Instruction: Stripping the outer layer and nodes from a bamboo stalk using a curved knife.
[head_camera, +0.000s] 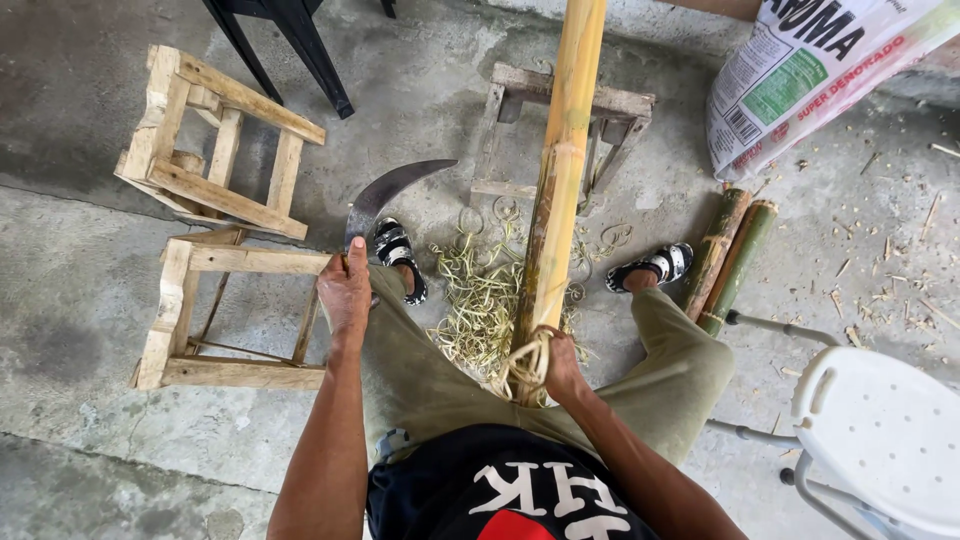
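Fingers of the left hand (345, 290) are wrapped tight around the handle of a curved, dark steel sickle-shaped knife (385, 195), thumb laid along the top, blade sweeping up and to the right above the left knee. Fingers of the right hand (560, 368) are curled shut around the lower end of a long yellow bamboo pole (560, 170), where pale peeled strips (525, 365) bunch against the palm. The pole runs up between the person's legs and out of the top of the head view, resting on a low grey wooden stand (615, 110). Thin curled bamboo shavings (480, 290) lie heaped on the concrete floor (90, 270) between the sandalled feet. Two light wooden frame stools (215, 140) stand left of the knife. Short green bamboo sections (730, 255) lie beside the right foot, near a white perforated plastic chair (885, 430) and a printed white sack (820, 70).
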